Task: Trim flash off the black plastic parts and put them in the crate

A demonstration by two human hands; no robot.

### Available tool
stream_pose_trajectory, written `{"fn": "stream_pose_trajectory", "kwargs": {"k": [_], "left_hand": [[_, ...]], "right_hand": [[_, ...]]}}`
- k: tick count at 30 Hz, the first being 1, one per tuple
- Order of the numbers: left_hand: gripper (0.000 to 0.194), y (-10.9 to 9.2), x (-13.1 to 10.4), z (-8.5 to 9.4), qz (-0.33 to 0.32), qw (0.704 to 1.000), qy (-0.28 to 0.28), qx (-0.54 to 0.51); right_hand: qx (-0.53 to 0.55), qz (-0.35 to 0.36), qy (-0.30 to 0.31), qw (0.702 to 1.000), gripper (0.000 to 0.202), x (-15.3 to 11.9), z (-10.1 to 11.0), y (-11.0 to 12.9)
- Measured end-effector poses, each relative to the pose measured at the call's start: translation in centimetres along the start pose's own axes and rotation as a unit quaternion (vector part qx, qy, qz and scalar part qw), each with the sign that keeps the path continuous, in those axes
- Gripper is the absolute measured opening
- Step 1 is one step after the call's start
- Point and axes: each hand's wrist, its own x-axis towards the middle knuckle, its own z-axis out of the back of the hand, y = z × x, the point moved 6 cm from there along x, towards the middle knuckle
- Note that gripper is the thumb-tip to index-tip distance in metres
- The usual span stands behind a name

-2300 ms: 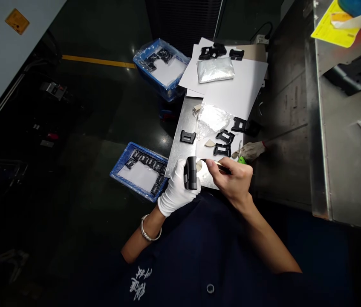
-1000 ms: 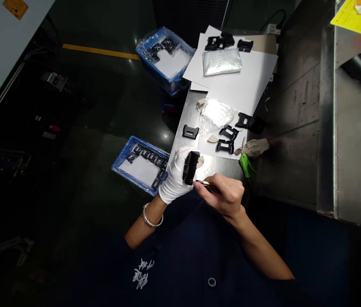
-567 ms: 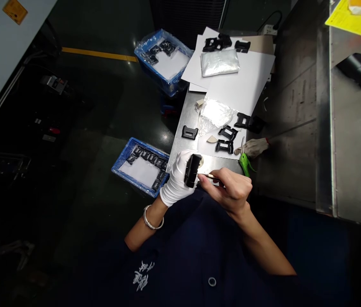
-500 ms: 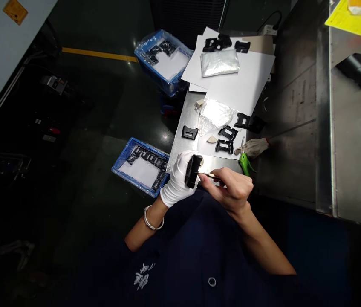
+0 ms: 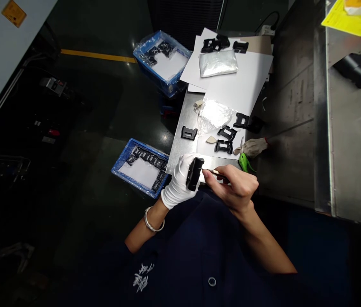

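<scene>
White glove cloth covers the left hand (image 5: 177, 183) in the head view, its fingers wrapped closed around a black part (image 5: 194, 175), tilted, over the counter's near edge. At its 3 o'clock, the bare right hand (image 5: 237, 187) pinches a slim tool (image 5: 215, 172) tightly; the tip is at the part's edge, though I cannot tell if it touches.

Clocked from that held part, a lone black frame (image 5: 189, 133) lies near 12, crumpled clear film (image 5: 215, 115) and a tan wedge (image 5: 211, 140) at 1, and three black frames (image 5: 223, 146) between 1 and 2. Closest to the right hand, a green-handled tool (image 5: 245, 164) sits at 3, just beside a knit work glove (image 5: 254, 148). A filled clear bag (image 5: 218, 63) lies farther off, past 12.

The counter (image 5: 177, 149) ends along its left edge, from 9 to nearly 12; beyond it, a blue bin (image 5: 116, 170) stands at 9, another blue bin (image 5: 154, 78) at 11. Dark floor (image 5: 110, 111) spreads at 10. Metal panels (image 5: 295, 128) bound the right side, around 2 to 3.
</scene>
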Motion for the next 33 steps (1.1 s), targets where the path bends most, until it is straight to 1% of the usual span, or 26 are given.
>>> {"fn": "stream_pose_trajectory", "kwargs": {"k": [5, 12, 16, 20, 24, 33], "left_hand": [[0.041, 0.0, 0.1, -0.1, 0.001, 1.000, -0.001, 0.007], [0.042, -0.1, 0.0, -0.3, -0.018, 1.000, -0.005, 0.011], [0.045, -0.1, -0.1, -0.5, -0.011, 1.000, 0.004, 0.008], [0.053, -0.3, -0.1, -0.5, -0.009, 1.000, 0.004, 0.006], [0.059, -0.4, -0.1, -0.6, -0.001, 1.000, 0.006, -0.009], [0.058, 0.0, -0.3, -1.0, 0.022, 1.000, 0.020, -0.002]], "right_hand": [[-0.015, -0.012, -0.001, 1.000, 0.034, 0.1, 0.0, -0.1], [-0.002, -0.023, -0.015, 1.000, 0.030, 0.1, 0.2, -0.8], [-0.011, -0.037, -0.007, 0.999, 0.033, 0.0, 0.0, -1.2], [-0.022, -0.044, -0.015, 0.999, 0.035, 0.0, -0.1, -1.3], [-0.010, -0.048, -0.020, 0.999, 0.035, 0.1, -0.2, -1.4], [-0.001, -0.069, -0.013, 0.998, 0.039, 0.0, -0.1, -1.6]]}}
